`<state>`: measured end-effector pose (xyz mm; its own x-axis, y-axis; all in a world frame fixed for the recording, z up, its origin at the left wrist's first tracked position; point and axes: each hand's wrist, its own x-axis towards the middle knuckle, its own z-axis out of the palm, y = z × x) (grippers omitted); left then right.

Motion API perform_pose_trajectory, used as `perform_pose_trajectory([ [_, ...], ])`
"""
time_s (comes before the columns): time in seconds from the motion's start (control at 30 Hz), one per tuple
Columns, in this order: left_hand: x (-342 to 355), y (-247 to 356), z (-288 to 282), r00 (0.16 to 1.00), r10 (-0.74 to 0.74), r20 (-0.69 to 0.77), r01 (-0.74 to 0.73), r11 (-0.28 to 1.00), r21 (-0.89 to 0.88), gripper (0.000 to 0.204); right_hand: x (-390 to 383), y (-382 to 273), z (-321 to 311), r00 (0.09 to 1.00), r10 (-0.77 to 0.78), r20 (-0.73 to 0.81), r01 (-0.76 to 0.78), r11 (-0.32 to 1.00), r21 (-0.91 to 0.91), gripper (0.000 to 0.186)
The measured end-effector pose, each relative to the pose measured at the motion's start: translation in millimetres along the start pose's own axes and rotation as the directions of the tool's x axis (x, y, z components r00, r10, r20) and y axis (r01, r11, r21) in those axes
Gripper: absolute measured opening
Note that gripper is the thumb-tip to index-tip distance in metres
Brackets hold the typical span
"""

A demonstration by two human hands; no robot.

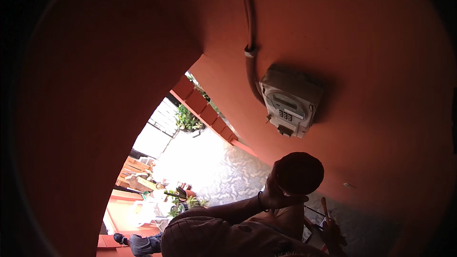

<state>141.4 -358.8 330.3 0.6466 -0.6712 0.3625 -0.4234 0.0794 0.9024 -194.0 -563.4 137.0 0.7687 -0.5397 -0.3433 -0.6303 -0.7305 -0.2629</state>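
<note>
the person's left hand [275, 196], with a dark bracelet [260, 201] at its wrist, is wrapped around a dark round container [300, 173] in the near middle of the scene. thumb and fingers hug its left and near sides, so the grip is as wide as the container's body; what the container holds cannot be told, as its round face is in deep shadow. it is held up in front of the orange-red wall [381, 90], on the near side of a grey meter box [290, 102] with a keypad, and apart from it. a pipe [251, 66] runs down the wall to the box.

at the near right, the right hand [334, 234] is low and dim. a slim wooden stick [324, 207] rises out of it, and the grip looks narrow, closed around the stick's lower part; whether it is a brush or some other tool cannot be told.

the step in hand seems to be one of holding the container and stick ready beside the wall, the two well within reach of each other but not touching. a next move bringing them together would call for a steady, level left hand and a lift of the right.

far to the left, beyond the sunlit floor [238, 173], another person [143, 244] in a cap is near some potted plants.
</note>
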Motion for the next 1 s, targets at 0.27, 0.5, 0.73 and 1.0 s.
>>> perform_pose_trajectory([
  [0.27,-43,11,-41,0.984,-0.064,-0.167,0.059,0.998,-0.034,0.115,29,100,85,0.988,-0.149,0.033,0.150,0.988,-0.044,0.038],
  [0.5,-61,27,-54,0.966,-0.053,-0.253,0.008,0.984,-0.176,0.113,40,105,70,0.970,-0.198,0.141,0.232,0.929,-0.288,0.050],
  [0.73,-71,12,-65,0.952,0.019,-0.305,-0.078,0.980,-0.182,0.109,48,81,84,0.990,-0.112,-0.088,0.087,0.965,-0.246,0.053],
  [1.0,-78,-4,-57,0.990,-0.123,-0.074,0.004,0.542,-0.840,0.099,25,-78,-91,0.926,0.059,-0.374,0.266,0.600,0.754,0.040],
])
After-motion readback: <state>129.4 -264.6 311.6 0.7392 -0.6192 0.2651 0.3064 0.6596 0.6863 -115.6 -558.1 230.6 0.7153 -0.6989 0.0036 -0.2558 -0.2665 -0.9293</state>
